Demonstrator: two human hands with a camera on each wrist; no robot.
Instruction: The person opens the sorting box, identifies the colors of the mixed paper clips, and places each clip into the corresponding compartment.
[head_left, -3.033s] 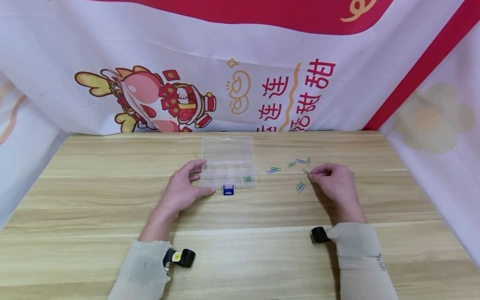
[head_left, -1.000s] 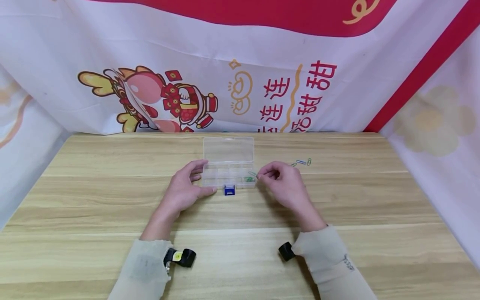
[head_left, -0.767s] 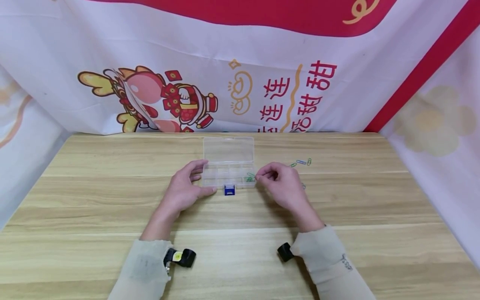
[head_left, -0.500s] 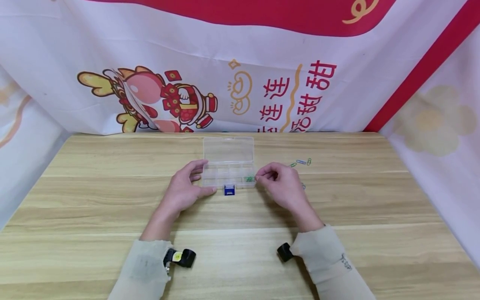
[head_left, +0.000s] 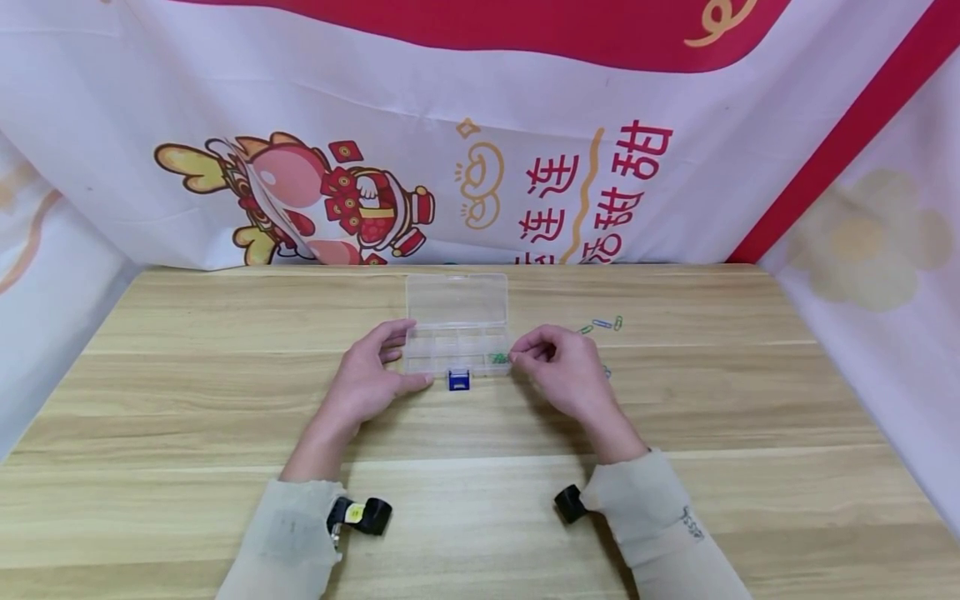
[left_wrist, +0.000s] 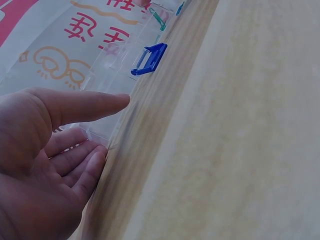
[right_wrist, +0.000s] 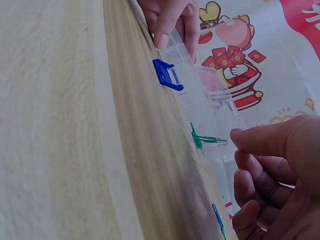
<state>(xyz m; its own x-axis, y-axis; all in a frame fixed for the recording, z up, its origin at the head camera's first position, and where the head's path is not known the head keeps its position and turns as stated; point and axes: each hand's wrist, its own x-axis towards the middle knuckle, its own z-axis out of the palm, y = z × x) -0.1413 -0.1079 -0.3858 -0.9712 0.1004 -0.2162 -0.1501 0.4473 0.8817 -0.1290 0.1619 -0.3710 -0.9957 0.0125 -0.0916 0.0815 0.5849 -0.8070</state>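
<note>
A clear plastic compartment box (head_left: 457, 343) stands on the table with its lid (head_left: 456, 298) raised and a blue latch (head_left: 459, 380) at the front. My left hand (head_left: 367, 367) holds its left end, thumb at the front edge and fingers at the far side. Several green paper clips (head_left: 498, 358) lie in the front right compartment, also seen as green clips (right_wrist: 200, 137) in the right wrist view. Beside that compartment is my right hand (head_left: 558, 362). Its thumb and index tips stand slightly apart in the right wrist view, with no clip seen between them.
On the wooden table (head_left: 450, 517), right of the box, lie a blue paper clip (head_left: 602, 323), a green paper clip (head_left: 618, 322) and another green one (head_left: 586, 330). My right hand partly hides further clips. A printed cloth (head_left: 420, 92) hangs behind the table.
My right hand has come left from the loose clips to the box with a green paper clip. That clip has dropped into the front right compartment. My left hand stays put.
</note>
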